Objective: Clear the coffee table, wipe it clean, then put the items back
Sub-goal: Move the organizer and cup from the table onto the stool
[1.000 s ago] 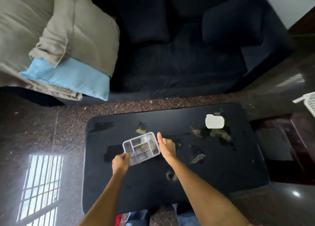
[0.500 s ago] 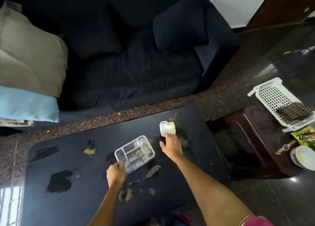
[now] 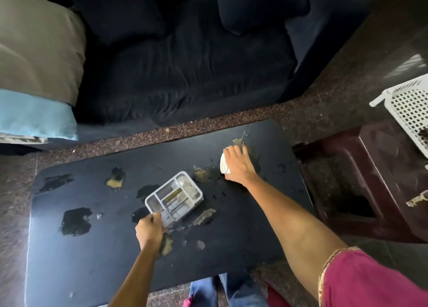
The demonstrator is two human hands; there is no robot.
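Nearest me, my left hand pinches the divided tray by one corner, so it could tip & spill. Farther out on the coffee table, my right hand is clamped over the white cup; fingers could slip.

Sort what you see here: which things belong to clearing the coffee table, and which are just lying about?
Part of the job: coffee table; divided tray, held by the left hand; white cup, under the right hand.

Just lying about: sofa; pillows; white basket; maroon stool.
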